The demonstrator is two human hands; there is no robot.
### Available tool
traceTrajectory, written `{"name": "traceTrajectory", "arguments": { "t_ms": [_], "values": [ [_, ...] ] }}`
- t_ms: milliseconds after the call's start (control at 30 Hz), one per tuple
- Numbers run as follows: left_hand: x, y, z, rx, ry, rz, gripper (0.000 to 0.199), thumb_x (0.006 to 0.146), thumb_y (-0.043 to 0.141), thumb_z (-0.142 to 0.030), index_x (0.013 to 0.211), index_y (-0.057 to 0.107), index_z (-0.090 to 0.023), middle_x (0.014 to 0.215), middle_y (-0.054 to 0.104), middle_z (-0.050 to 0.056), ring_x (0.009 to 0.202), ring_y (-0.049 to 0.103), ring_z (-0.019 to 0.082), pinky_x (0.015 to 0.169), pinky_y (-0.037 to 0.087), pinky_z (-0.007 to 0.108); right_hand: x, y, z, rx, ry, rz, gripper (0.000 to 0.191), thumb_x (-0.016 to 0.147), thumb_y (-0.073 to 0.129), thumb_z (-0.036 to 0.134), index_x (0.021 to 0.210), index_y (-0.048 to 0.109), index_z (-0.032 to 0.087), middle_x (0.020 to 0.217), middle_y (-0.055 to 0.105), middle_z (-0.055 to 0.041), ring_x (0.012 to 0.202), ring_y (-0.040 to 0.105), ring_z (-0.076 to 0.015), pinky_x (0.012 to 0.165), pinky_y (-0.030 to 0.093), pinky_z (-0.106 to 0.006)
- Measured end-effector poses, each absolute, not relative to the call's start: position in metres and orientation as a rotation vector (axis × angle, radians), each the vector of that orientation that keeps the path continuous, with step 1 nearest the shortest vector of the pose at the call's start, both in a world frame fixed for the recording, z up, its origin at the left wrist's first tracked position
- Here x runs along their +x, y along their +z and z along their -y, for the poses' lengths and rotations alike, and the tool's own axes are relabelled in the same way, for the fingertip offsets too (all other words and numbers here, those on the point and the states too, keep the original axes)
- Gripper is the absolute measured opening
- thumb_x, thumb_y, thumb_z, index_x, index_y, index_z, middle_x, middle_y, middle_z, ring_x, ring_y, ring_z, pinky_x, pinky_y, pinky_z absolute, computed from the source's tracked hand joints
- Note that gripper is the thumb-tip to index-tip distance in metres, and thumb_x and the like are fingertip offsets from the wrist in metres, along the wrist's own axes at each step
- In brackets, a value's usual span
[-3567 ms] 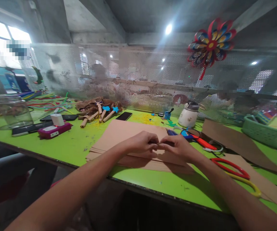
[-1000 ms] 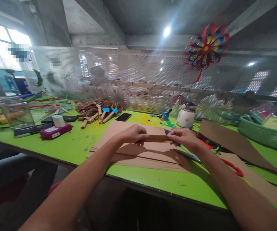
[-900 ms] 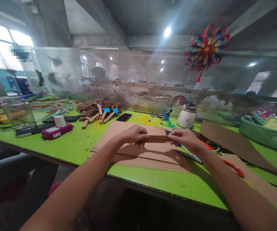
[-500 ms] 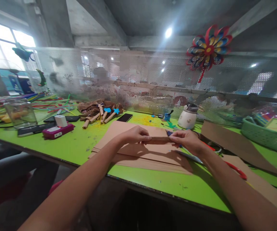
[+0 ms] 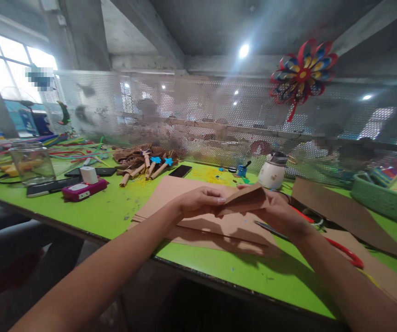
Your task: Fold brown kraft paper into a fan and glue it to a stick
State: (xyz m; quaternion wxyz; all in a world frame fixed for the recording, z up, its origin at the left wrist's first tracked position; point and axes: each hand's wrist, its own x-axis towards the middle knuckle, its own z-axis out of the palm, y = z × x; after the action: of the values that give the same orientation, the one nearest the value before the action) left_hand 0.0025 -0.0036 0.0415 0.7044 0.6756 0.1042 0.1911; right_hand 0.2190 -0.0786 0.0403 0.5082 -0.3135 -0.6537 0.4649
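"What's closest?"

"The front of the green table (image 5: 203, 265). Take the folded paper as the middle of the dial, 12 pointing away from the person. At 4 o'clock are scissors (image 5: 346, 252) with a red loop and a bit of yellow, partly hidden behind the right forearm."

"And the 2 hands?"

"Each grips an end of the folded paper (image 5: 242, 201). The left hand (image 5: 201, 202) pinches it at 9 o'clock, thumb on top. The right hand (image 5: 282, 213) clasps it at 3 o'clock, some fingers behind it. The paper tilts, its right end higher."

"Is it lying on anything?"

"No, it's held above a stack of brown sheets (image 5: 166, 190), and shadows fall on those."

"What's farther out?"

"A purple box (image 5: 85, 190) at 9 o'clock with a white plug on it, and a dark brown sheet (image 5: 336, 213) at 3. A black phone (image 5: 180, 171) lies at 10, just beyond the stack. A green basket (image 5: 385, 197) stands past the brown sheet, and a white bottle (image 5: 271, 173) at 1."

"Beyond that?"

"A perforated screen (image 5: 198, 106) at 12, with a colourful flower decoration (image 5: 302, 74) at 1, higher up."
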Motion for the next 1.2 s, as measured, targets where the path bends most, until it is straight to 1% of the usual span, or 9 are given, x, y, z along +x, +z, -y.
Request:
{"name": "traceTrajectory", "arguments": {
  "t_ms": [100, 233, 400, 567, 767, 867, 967, 1100, 1200],
  "values": [
    [0.008, 0.035, 0.008, 1.362, 0.335, -0.189, 0.024, 0.074, 0.065, -0.025, 0.093, 0.066, -0.011, 0.085, 0.062, 0.008, 0.073, 0.056, 0.013, 0.068, 0.041, 0.027, 0.212, 0.042, 0.086, -0.792, 1.107, 1.763, 0.04, 0.066, 0.074, 0.028, 0.104, 0.063, 0.019, 0.085, 0.067, -0.0063, 0.071, 0.06, -0.0171, 0.066, 0.049, -0.03],
    [0.014, 0.029, 0.017, 1.323, 0.236, -0.16, 0.021, 0.074, 0.065, -0.026, 0.089, 0.067, -0.012, 0.075, 0.063, 0.005, 0.069, 0.057, 0.013, 0.07, 0.043, 0.028, 0.209, 0.042, 0.087, -0.755, 1.061, 1.815, 0.021, 0.068, 0.072, 0.026, 0.088, 0.069, 0.019, 0.083, 0.068, -0.0054, 0.076, 0.063, -0.0179, 0.07, 0.05, -0.031],
    [0.017, 0.024, 0.019, 1.399, 0.108, -0.103, 0.026, 0.077, 0.061, -0.034, 0.089, 0.066, -0.011, 0.084, 0.065, 0.009, 0.079, 0.06, 0.017, 0.078, 0.044, 0.034, 0.209, 0.041, 0.085, -0.708, 1.214, 1.81, 0.015, 0.077, 0.063, 0.029, 0.084, 0.068, 0.017, 0.076, 0.067, -0.0047, 0.068, 0.062, -0.0162, 0.067, 0.05, -0.033],
    [0.014, 0.027, 0.002, 1.607, 0.427, -0.33, 0.024, 0.078, 0.061, -0.034, 0.088, 0.066, -0.012, 0.083, 0.064, 0.007, 0.075, 0.057, 0.013, 0.073, 0.044, 0.028, 0.213, 0.039, 0.082, -0.921, 1.093, 1.8, 0.018, 0.076, 0.064, 0.032, 0.085, 0.067, 0.016, 0.083, 0.065, -0.0039, 0.077, 0.058, -0.0141, 0.071, 0.045, -0.028],
    [0.009, 0.039, -0.004, 1.552, 0.767, -0.438, 0.031, 0.077, 0.06, -0.039, 0.089, 0.064, -0.011, 0.085, 0.061, 0.007, 0.074, 0.053, 0.011, 0.068, 0.04, 0.024, 0.209, 0.038, 0.08, -1.178, 0.98, 1.955, 0.022, 0.076, 0.06, 0.037, 0.074, 0.063, 0.015, 0.071, 0.059, -0.0014, 0.067, 0.052, -0.0132, 0.06, 0.04, -0.025],
    [0.008, 0.045, 0.001, 1.727, 0.791, -0.478, 0.036, 0.079, 0.054, -0.043, 0.09, 0.064, -0.01, 0.088, 0.062, 0.008, 0.076, 0.053, 0.012, 0.07, 0.041, 0.025, 0.206, 0.033, 0.077, -1.288, 0.803, 2.06, 0.019, 0.076, 0.057, 0.033, 0.073, 0.062, 0.015, 0.069, 0.059, -0.0017, 0.066, 0.051, -0.0138, 0.059, 0.039, -0.025],
    [0.011, 0.045, 0.007, 2.091, 0.732, -0.511, 0.033, 0.076, 0.058, -0.04, 0.09, 0.066, -0.011, 0.086, 0.064, 0.007, 0.078, 0.054, 0.014, 0.069, 0.04, 0.025, 0.204, 0.029, 0.076, -1.373, 0.638, 2.144, 0.015, 0.075, 0.055, 0.029, 0.071, 0.062, 0.016, 0.069, 0.059, -0.0018, 0.066, 0.051, -0.0144, 0.058, 0.039, -0.025],
    [0.015, 0.037, 0.011, 2.473, 0.55, -0.492, 0.022, 0.075, 0.057, -0.028, 0.088, 0.068, -0.014, 0.08, 0.065, 0.003, 0.073, 0.054, 0.013, 0.064, 0.038, 0.022, 0.204, 0.027, 0.075, -1.383, 0.591, 2.253, 0.018, 0.077, 0.052, 0.029, 0.076, 0.064, 0.016, 0.07, 0.062, -0.002, 0.066, 0.052, -0.0151, 0.057, 0.038, -0.025],
    [0.013, 0.03, 0.014, 2.569, 0.451, -0.567, 0.022, 0.076, 0.053, -0.028, 0.087, 0.067, -0.014, 0.076, 0.064, 0.002, 0.066, 0.053, 0.011, 0.057, 0.035, 0.021, 0.205, 0.023, 0.073, -1.388, 0.613, 2.283, 0.021, 0.078, 0.051, 0.03, 0.081, 0.066, 0.016, 0.076, 0.066, -0.0034, 0.069, 0.055, -0.0166, 0.06, 0.04, -0.026]
  ]
}}
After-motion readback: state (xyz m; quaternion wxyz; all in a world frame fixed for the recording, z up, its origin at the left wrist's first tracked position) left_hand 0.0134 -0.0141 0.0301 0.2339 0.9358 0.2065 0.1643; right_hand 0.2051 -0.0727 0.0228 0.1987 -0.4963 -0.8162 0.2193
